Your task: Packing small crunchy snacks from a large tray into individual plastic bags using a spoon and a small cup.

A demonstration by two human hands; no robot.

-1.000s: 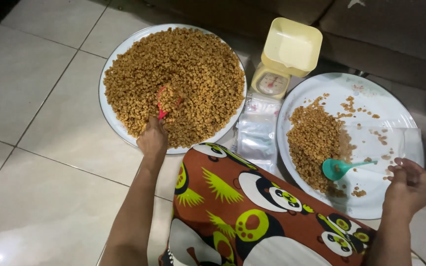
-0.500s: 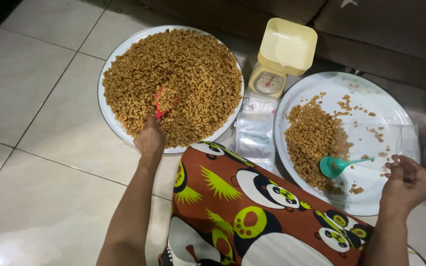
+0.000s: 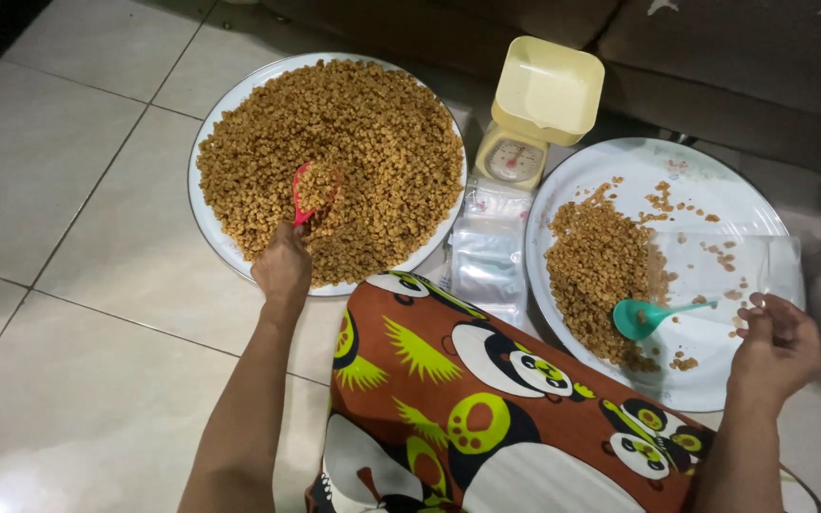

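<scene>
We observe the left hand (image 3: 282,269) closed around the handle of a red scoop (image 3: 307,193), which sits in the heap of small fried golden-brown snack pieces (image 3: 353,142) on the left white round tray (image 3: 203,204). The scoop's long axis runs from the hand up and slightly right; its bowl points away from the person, toward the middle of the heap, and carries some pieces.

The right hand (image 3: 776,347) rests at the near right edge of the right white tray (image 3: 715,180), fingers curled and pinching the lower edge of a clear plastic bag (image 3: 729,266) that lies flat on that tray. A teal scoop (image 3: 653,316) lies on the same tray, unheld, its bowl at the left beside a smaller pile of snack pieces (image 3: 601,271), its handle pointing right and slightly up toward the bag.

Between the trays on the tiled floor (image 3: 68,285) lies a stack of clear plastic bags (image 3: 488,252). Beyond it stands a small yellow kitchen scale (image 3: 536,114). A panda-print cloth (image 3: 486,399) covers the person's lap.
</scene>
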